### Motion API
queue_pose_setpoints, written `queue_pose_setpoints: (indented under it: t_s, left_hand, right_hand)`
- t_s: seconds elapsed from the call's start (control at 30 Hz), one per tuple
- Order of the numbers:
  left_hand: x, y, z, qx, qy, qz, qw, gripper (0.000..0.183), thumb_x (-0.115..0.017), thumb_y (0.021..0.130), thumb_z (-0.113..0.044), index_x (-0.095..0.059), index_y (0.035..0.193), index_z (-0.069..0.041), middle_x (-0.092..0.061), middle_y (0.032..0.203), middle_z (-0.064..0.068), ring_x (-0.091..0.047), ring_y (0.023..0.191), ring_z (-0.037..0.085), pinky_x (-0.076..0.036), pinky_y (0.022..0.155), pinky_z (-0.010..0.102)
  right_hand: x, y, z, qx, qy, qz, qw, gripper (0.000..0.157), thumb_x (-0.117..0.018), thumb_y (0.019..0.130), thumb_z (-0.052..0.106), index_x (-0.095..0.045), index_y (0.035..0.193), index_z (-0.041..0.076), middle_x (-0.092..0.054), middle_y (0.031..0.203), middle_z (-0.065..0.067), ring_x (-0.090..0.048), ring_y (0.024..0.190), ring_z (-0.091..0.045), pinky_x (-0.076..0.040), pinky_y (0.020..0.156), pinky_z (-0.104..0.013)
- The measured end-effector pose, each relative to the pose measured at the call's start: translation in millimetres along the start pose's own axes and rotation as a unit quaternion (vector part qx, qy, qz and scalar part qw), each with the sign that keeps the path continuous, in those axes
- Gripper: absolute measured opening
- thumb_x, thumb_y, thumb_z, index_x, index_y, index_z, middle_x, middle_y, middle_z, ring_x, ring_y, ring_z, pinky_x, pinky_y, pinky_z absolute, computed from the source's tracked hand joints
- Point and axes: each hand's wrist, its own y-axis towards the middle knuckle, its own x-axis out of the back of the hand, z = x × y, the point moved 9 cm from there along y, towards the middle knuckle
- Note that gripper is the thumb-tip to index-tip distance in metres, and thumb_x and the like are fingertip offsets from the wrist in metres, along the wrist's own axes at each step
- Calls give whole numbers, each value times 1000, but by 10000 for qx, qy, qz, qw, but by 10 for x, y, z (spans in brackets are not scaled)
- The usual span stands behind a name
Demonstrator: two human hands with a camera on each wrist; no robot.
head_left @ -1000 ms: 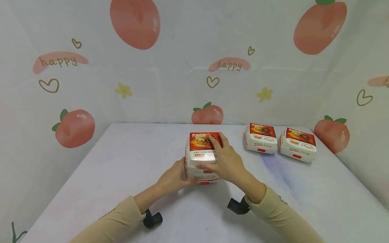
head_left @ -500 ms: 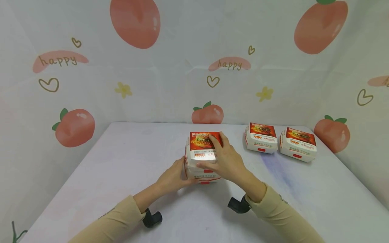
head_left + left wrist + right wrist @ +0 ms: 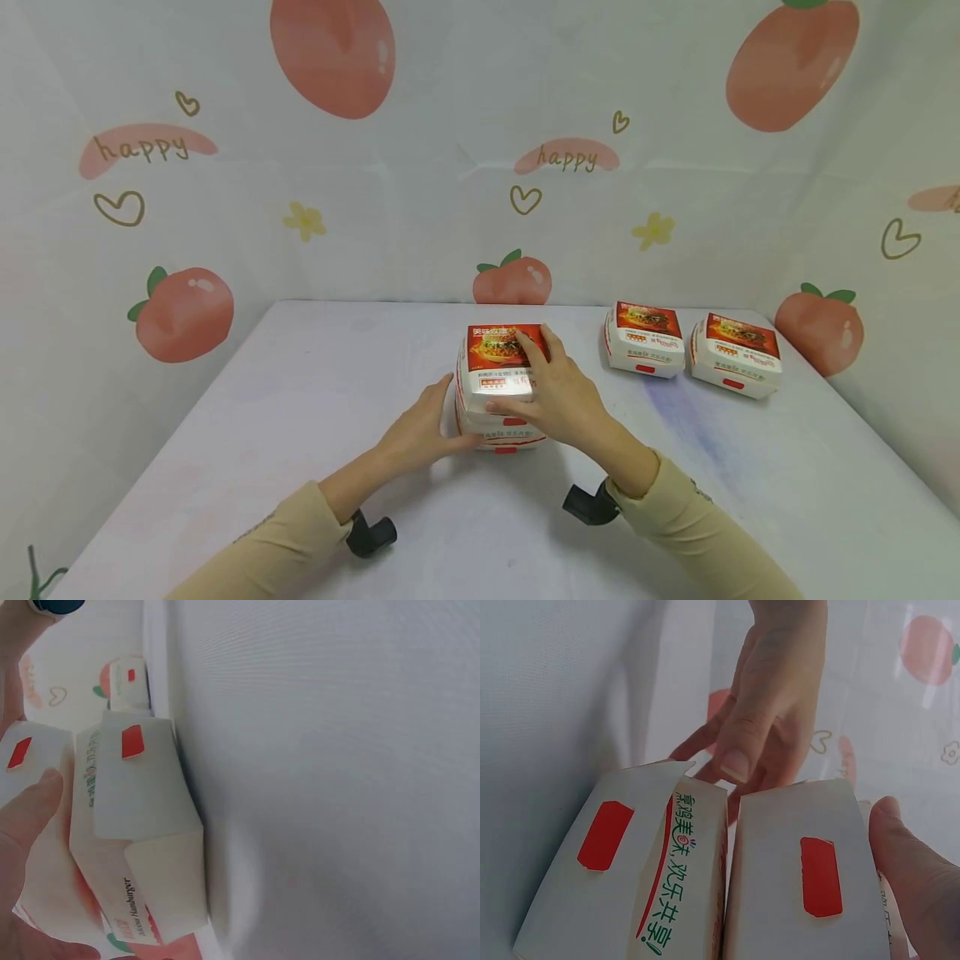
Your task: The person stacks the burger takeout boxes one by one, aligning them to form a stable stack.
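Observation:
Two white burger boxes with red picture lids stand stacked at the table's middle. My right hand (image 3: 566, 400) holds the upper burger box (image 3: 491, 385), its thumb on the front and its fingers over the lid's right side. The lower burger box (image 3: 519, 441) rests on the table; in the right wrist view its front flap (image 3: 634, 840) lies nearest the tabletop. My left hand (image 3: 414, 429) is beside the stack's left side with thumb and fingers spread. In the right wrist view the left hand (image 3: 769, 712) appears slightly apart from both boxes.
Two more burger boxes, one (image 3: 643, 340) and another (image 3: 735, 356), sit side by side at the back right of the white table (image 3: 315, 367). A fruit-printed cloth (image 3: 420, 208) hangs behind. Black wrist cameras are below both forearms, such as the right one (image 3: 590, 504).
My left hand has loosened from the stack's left side and drawn slightly left, its fingers spreading. The right hand and the boxes have stayed in place.

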Motion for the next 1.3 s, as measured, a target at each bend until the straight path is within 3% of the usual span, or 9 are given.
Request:
queue_pose_setpoints:
  t_s: [0.2,0.43,0.57,0.67,0.8,1.3]
  left_hand:
    - [93,-18,-36,36,-42,-177,9998,103,-73,75,-48,-16,149,-5,-32,149,18,-43,131,35,-42,99,56]
    - [172,-52,-112,-79,-163,-422,9989,103,-74,74,-47,-15,150,-10,-31,150,15,-42,132,34,-42,100,55]
    - [186,-64,-156,-231,-218,-486,9983,100,-75,75,-44,-15,150,-16,-32,149,12,-43,131,31,-43,99,54]
    - [194,-72,-179,-306,-197,-523,9980,99,-75,75,-44,-15,150,-19,-33,149,10,-43,131,30,-44,99,54]
    - [204,-82,-193,-322,-139,-545,9979,98,-74,76,-45,-17,150,-18,-33,149,10,-43,131,31,-44,98,55]
    - [183,-61,-204,-386,-152,-536,9977,92,-72,79,-42,-19,150,-18,-33,149,9,-40,134,30,-43,100,54]
  right_hand:
    - [26,-2,-12,-24,67,-2,10000,93,-62,77,64,-26,147,15,-17,153,-22,-44,128,-41,-50,87,-53]
    - [160,-27,-114,-75,273,-194,9994,82,-53,85,61,-26,147,14,-17,153,-21,-41,130,-43,-48,88,-56]
    - [252,-55,-231,-33,444,-365,9983,75,-48,89,58,-28,147,15,-19,153,-20,-47,124,-44,-53,74,-49]
    - [311,-73,-344,-75,600,-442,9972,71,-44,92,57,-28,147,15,-19,153,-20,-45,125,-44,-52,79,-51]
    - [395,-103,-483,-177,865,-496,9949,66,-41,95,52,-29,146,11,-19,152,-22,-35,133,-46,-37,98,-64]
    - [581,-195,-925,-500,1028,-714,9909,66,-39,97,48,-28,144,3,-24,147,-26,-27,134,-46,-27,104,-66]
